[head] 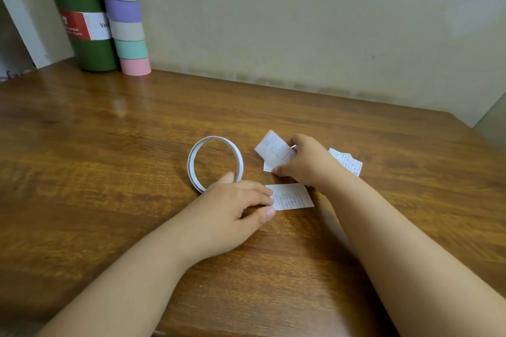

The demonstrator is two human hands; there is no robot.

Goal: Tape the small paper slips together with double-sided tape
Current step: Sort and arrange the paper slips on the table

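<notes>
1. A small white printed paper slip (290, 196) lies flat on the brown wood-grain table (109, 145), just to the near right of the thin white ring of double-sided tape (215, 163), which lies flat on the same surface.
2. The left hand (232, 213) reaches in from the near left, palm down, its forearm slanting across the table; thumb and fingers are curled and pinch the left edge of that flat slip. One finger stretches forward to the near rim of the tape ring.
3. To the right of the tape ring, the right hand (308, 163) holds a second white printed slip (275, 149) tilted up off the table, pinched between curled fingertips and thumb, with the wrist bent inward.
4. A corner of another white slip (267, 167) peeps out beneath the lifted one.
5. More white printed slips (346, 161) lie on the table further right of the ring, partly hidden behind the right hand.
6. Far behind the tape ring to the left, against the pale wall (301, 22), stand a dark green bottle with a red and white label (85, 24) and, touching its right side, a tall stack of pastel rolls (126, 13).
</notes>
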